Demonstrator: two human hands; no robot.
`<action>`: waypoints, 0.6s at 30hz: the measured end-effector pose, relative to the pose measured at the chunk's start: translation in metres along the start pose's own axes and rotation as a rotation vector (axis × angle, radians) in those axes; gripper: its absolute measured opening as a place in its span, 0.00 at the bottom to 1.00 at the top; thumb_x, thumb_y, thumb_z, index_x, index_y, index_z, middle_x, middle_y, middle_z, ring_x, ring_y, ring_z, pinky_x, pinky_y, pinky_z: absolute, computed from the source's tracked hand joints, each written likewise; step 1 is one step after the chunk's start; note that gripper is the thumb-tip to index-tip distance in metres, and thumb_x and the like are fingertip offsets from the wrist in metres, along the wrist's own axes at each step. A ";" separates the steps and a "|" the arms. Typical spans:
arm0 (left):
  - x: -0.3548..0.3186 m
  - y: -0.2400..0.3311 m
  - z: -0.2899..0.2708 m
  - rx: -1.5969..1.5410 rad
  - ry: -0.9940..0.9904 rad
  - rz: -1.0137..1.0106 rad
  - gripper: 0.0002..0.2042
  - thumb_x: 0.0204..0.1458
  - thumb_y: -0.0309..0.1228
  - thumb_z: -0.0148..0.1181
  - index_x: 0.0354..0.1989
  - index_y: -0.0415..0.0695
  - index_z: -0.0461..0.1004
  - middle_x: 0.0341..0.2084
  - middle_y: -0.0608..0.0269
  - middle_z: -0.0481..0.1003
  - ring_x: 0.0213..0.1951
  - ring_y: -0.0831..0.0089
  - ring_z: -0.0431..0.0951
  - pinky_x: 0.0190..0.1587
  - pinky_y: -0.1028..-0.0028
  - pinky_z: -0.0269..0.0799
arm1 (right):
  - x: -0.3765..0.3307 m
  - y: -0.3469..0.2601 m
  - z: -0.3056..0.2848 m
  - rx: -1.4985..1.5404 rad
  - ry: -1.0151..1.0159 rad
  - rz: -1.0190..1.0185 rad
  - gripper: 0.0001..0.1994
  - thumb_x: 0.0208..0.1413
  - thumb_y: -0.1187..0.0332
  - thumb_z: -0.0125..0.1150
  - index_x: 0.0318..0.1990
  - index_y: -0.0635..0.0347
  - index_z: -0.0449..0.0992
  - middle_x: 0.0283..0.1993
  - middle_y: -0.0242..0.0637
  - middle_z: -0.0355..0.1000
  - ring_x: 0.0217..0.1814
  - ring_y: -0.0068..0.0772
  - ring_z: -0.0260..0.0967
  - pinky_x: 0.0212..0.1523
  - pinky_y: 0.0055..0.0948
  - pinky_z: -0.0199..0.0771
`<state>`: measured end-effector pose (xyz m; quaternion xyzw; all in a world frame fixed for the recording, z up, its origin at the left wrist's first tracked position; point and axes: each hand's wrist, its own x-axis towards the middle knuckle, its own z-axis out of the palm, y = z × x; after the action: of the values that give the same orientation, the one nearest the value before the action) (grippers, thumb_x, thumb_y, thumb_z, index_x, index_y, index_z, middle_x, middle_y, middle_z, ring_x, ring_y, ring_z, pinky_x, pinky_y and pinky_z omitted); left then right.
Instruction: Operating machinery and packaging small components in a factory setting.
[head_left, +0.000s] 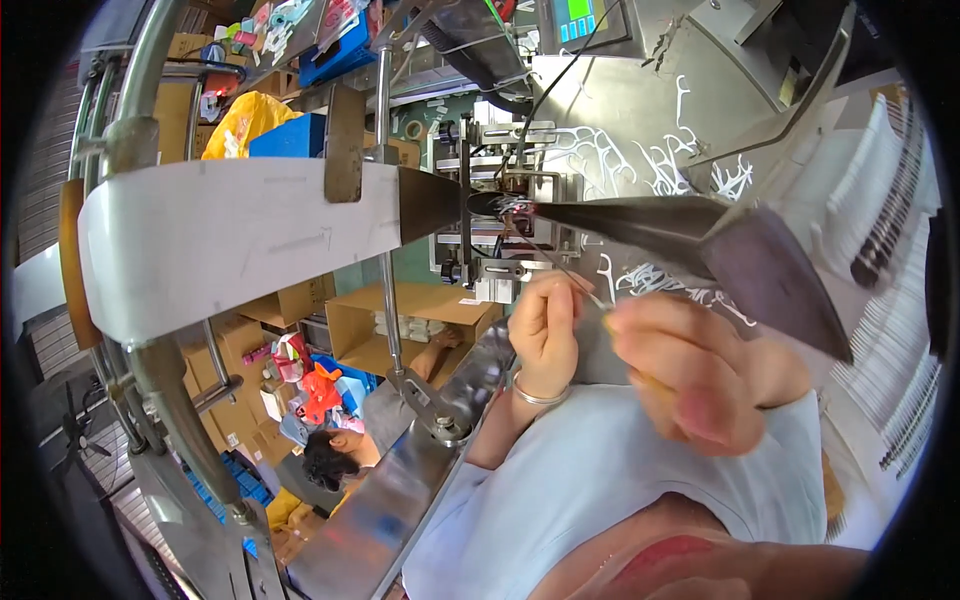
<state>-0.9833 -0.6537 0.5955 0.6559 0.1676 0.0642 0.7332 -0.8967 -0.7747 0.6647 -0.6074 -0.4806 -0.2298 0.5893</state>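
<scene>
My right hand [690,365], slightly blurred, is closed around the yellow handle of a thin rod-like tool [597,299]. Its slim metal shaft slants up and left toward the machine's metal forming part [490,205]. My left hand [545,330], with a bangle at the wrist, is curled with its fingertips pinched against the shaft. The tool's far end is hard to make out among the small machine parts. A wide white film strip [240,245] runs in from the left to a dark metal plate just before the forming part.
Branching white plastic pieces [660,165] lie scattered over the metal table [640,70]. A pointed metal chute [640,218] extends above my hands. At lower left a co-worker [345,455] reaches toward an open cardboard box [355,320]. Metal posts [385,230] frame the machine.
</scene>
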 end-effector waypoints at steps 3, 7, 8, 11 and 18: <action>0.005 0.010 0.003 0.335 0.296 0.293 0.12 0.56 0.35 0.47 0.39 0.36 0.66 0.36 0.57 0.67 0.36 0.75 0.66 0.36 0.76 0.64 | 0.029 0.005 0.001 0.152 -0.285 0.017 0.23 0.33 0.88 0.56 0.42 0.74 0.58 0.37 0.59 0.67 0.36 0.56 0.69 0.35 0.44 0.75; 0.029 0.008 0.012 0.329 0.421 0.325 0.14 0.54 0.35 0.50 0.40 0.36 0.66 0.36 0.56 0.67 0.40 0.71 0.65 0.41 0.73 0.62 | 0.054 0.019 0.035 0.041 -0.279 -0.038 0.23 0.34 0.83 0.58 0.43 0.73 0.60 0.38 0.56 0.67 0.38 0.52 0.69 0.37 0.40 0.74; 0.038 0.007 0.014 0.323 0.461 0.331 0.14 0.53 0.36 0.51 0.40 0.35 0.66 0.36 0.56 0.67 0.41 0.70 0.64 0.42 0.72 0.61 | 0.058 0.026 0.042 0.004 -0.296 -0.003 0.19 0.39 0.78 0.55 0.42 0.71 0.61 0.34 0.49 0.66 0.34 0.45 0.69 0.31 0.36 0.72; 0.054 0.005 0.014 0.314 0.630 0.364 0.16 0.51 0.37 0.53 0.40 0.35 0.66 0.35 0.55 0.67 0.45 0.66 0.62 0.46 0.69 0.58 | 0.075 0.034 0.053 -0.035 -0.336 0.018 0.16 0.43 0.74 0.53 0.41 0.68 0.61 0.29 0.44 0.64 0.31 0.39 0.70 0.26 0.31 0.71; 0.087 -0.044 -0.034 1.088 0.660 0.514 0.19 0.45 0.39 0.56 0.39 0.36 0.68 0.34 0.52 0.68 0.46 0.57 0.63 0.50 0.65 0.57 | 0.086 0.028 0.065 -0.253 -0.414 -0.077 0.18 0.43 0.75 0.52 0.44 0.70 0.60 0.31 0.48 0.65 0.30 0.45 0.70 0.28 0.33 0.72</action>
<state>-0.9185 -0.6006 0.5357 0.8958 0.2299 0.3394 0.1716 -0.8539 -0.6822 0.7108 -0.6917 -0.5813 -0.1812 0.3884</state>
